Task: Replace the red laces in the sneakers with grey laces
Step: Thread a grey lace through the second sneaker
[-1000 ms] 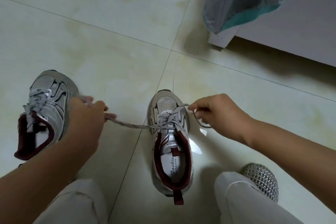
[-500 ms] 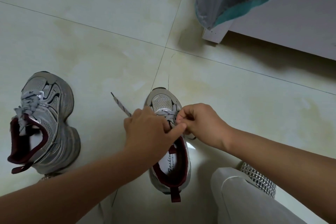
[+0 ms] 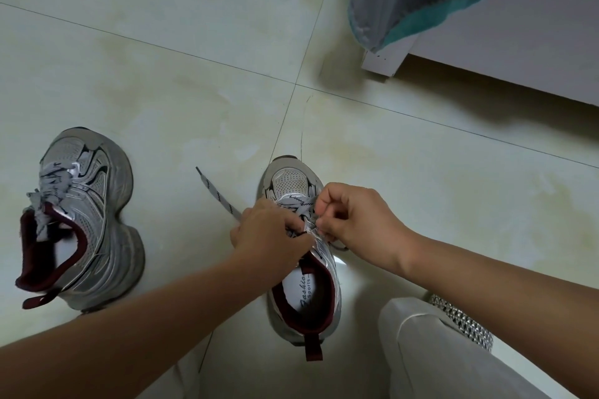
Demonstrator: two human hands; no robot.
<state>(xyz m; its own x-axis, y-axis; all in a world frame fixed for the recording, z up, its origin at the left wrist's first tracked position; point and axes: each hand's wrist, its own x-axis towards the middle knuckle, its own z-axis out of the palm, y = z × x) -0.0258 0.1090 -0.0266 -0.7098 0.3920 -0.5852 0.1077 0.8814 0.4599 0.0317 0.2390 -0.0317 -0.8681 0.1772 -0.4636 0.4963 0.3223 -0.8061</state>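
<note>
Left hand [image 3: 270, 238]: fingers curled, positioned over the lacing area of the middle sneaker [image 3: 301, 256], gripping the grey lace [image 3: 217, 193]. One free end of that lace runs out from under the hand, up and to the left, and lies on the floor [image 3: 194, 81], its tip well clear of the shoe.

Right hand [image 3: 355, 220]: fingers curled, thumb and forefinger pinching a part of the same lace at the right side of the lacing area. The two hands sit just beside each other, nearly touching above the tongue. Which eyelet is being worked cannot be told, as the hands cover it.

Middle sneaker: grey and silver with a dark red lining and heel tab, standing upright on the floor, toe pointing away from the person. A grey lace bar crosses the front of the lacing area above the hands. The white insole with printed lettering is visible.

Second sneaker [image 3: 86, 220]: same make, standing well apart to the left, leaning to its left. Grey lacing is fitted along its front, with loose ends hanging near the opening.

Surroundings: pale tiled floor with dark joint lines. A knee in light trousers [image 3: 431, 353] shows at lower right, with a woven silver item [image 3: 466, 325] just behind it. At upper right, a white furniture base [image 3: 518, 52] with a grey and teal cloth [image 3: 418, 0] hanging over its corner.
</note>
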